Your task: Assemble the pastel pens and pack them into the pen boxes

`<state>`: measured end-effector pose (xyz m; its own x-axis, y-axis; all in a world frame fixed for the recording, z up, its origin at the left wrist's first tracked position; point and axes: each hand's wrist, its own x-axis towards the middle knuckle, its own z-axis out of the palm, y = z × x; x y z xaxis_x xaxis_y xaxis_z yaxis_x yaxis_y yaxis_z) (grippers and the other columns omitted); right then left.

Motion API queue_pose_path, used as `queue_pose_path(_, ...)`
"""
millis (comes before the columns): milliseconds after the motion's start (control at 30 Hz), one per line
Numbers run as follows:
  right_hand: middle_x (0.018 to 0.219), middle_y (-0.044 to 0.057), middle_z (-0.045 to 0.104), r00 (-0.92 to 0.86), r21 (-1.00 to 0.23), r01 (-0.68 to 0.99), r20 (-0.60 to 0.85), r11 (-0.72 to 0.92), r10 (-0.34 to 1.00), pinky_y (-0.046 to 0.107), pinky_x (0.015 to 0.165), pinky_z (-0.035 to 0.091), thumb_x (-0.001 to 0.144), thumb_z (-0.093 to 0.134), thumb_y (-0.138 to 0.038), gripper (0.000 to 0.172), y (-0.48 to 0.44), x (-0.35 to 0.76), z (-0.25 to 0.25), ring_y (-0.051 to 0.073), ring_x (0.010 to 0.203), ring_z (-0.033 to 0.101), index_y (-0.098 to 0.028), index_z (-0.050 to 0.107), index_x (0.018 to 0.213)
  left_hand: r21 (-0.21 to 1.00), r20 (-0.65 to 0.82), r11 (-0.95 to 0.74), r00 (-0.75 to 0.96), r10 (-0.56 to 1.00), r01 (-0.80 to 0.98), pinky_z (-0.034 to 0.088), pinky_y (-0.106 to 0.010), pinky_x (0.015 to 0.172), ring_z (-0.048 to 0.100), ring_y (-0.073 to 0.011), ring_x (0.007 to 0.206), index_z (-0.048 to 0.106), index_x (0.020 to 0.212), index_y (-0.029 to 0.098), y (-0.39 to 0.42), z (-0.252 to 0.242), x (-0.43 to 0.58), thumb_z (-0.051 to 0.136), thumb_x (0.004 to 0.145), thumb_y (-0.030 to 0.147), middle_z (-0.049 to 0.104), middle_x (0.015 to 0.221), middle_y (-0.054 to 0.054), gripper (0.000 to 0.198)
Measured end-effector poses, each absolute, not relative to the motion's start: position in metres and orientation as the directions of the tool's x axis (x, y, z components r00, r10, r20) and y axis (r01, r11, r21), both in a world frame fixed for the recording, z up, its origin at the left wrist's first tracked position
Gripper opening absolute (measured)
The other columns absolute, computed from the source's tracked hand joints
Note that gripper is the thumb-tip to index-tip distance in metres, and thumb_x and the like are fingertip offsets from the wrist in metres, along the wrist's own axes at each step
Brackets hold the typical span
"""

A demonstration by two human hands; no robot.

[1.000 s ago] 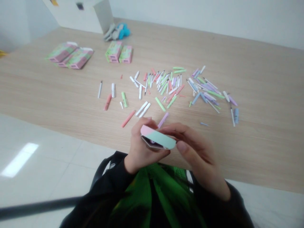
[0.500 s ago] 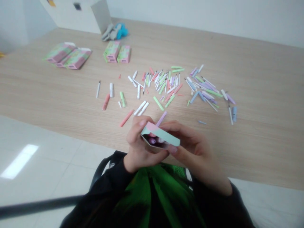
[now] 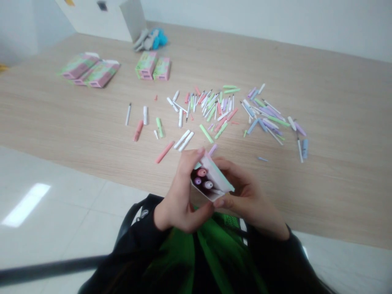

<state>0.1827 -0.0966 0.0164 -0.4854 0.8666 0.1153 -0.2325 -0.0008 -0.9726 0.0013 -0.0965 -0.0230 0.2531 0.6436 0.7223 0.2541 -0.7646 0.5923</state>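
Your left hand (image 3: pixel 185 198) clamps the box (image 3: pixel 213 170), your right hand (image 3: pixel 246 198) pinches its corner | box: held near the table edge (image 3: pixel 122 173) | it gapes wider than before, so you see 3 pens (image 3: pixel 202 172) (pink, purple, white) inside

The left hand (image 3: pixel 183 196) and right hand (image 3: pixel 249 200) hold a tilted open carton (image 3: pixel 216 173), a red pen (image 3: pixel 202 172), a purple pen (image 3: pixel 197 180) and a white pen (image 3: pixel 208 185) inside. Pen parts (image 3: pixel 206 133) lie scattered across the bench (image 3: pixel 343 155); pink-and-green boxes (image 3: pixel 102 74) rest farther back.
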Motion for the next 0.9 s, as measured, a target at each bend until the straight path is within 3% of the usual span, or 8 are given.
queue_pose_path(167, 0.12, 0.0, 0.073, -0.5, -0.979, -0.203, 0.121, 0.02, 0.857, 0.035, 0.095, 0.053, 0.08, 0.084, -0.023, 0.045, -0.099, 0.185, 0.022, 0.019, 0.106, 0.067, -0.035, 0.07, 0.121, 0.637, 0.71, -0.747, 0.235, 0.664, 0.189, 0.056, -0.05, 0.098, 0.06, -0.0326, 0.119, 0.029, 0.159, 0.021, -0.099, -0.023, -0.002, 0.079, 0.075, 0.06, 0.054, 0.139, -0.016, 0.106)
queue_pose_path(300, 0.113, 0.002, 0.069, -0.515, -0.982, -0.184, 0.129, 0.038, 0.848, 0.035, 0.094, 0.052, 0.085, 0.08, -0.03, 0.039, -0.1, 0.187, 0.023, 0.02, 0.104, 0.063, -0.034, 0.072, 0.122, 0.603, 0.769, -0.764, 0.09, 0.633, 0.228, 0.061, -0.04, 0.075, 0.066, -0.0262, 0.097, 0.037, 0.154, 0.025, -0.097, -0.031, 0.003, 0.091, 0.062, 0.055, 0.06, 0.124, -0.011, 0.11)
queue_pose_path(500, 0.111, 0.004, 0.064, -0.672, -0.975, -0.199, 0.211, 0.101, 0.71, 0.035, 0.095, 0.052, 0.096, 0.065, -0.03, 0.04, -0.096, 0.192, 0.016, 0.019, 0.104, 0.062, -0.036, 0.067, 0.136, 0.591, 0.803, -0.799, 0.008, 0.596, 0.115, 0.051, -0.028, 0.05, 0.057, -0.0139, 0.063, 0.049, 0.141, 0.022, -0.094, -0.026, 0.014, 0.089, 0.064, 0.052, 0.055, 0.083, 0.001, 0.092)
queue_pose_path(633, 0.113, 0.003, 0.066, -0.573, -0.97, -0.113, 0.241, 0.215, 0.783, 0.033, 0.096, 0.052, 0.098, 0.059, -0.019, 0.031, -0.102, 0.198, 0.025, 0.017, 0.106, 0.064, -0.031, 0.072, 0.125, 0.614, 0.78, -0.769, 0.011, 0.625, 0.176, 0.056, -0.034, 0.058, 0.061, -0.0153, 0.064, 0.045, 0.146, 0.021, -0.094, -0.025, 0.011, 0.087, 0.068, 0.054, 0.06, 0.085, 0.0, 0.095)
queue_pose_path(767, 0.1, 0.003, 0.066, -0.412, -0.908, 0.069, 0.351, 0.413, 0.841, 0.028, 0.082, 0.056, 0.091, 0.065, -0.008, 0.025, -0.108, 0.206, 0.06, 0.015, 0.091, 0.064, -0.026, 0.075, 0.106, 0.625, 0.724, -0.74, 0.168, 0.669, 0.25, 0.062, -0.036, 0.072, 0.07, -0.0197, 0.079, 0.037, 0.151, 0.023, -0.098, -0.022, 0.004, 0.086, 0.07, 0.047, 0.068, 0.097, -0.003, 0.098)
queue_pose_path(900, 0.096, 0.003, 0.067, -0.571, -0.813, 0.155, 0.389, 0.561, 0.723, 0.025, 0.072, 0.055, 0.091, 0.059, -0.003, 0.029, -0.096, 0.203, 0.105, 0.013, 0.086, 0.067, -0.025, 0.075, 0.103, 0.65, 0.67, -0.725, 0.281, 0.688, 0.226, 0.063, -0.042, 0.091, 0.072, -0.0281, 0.106, 0.033, 0.154, 0.023, -0.101, -0.016, 0.0, 0.084, 0.074, 0.041, 0.071, 0.121, -0.01, 0.096)
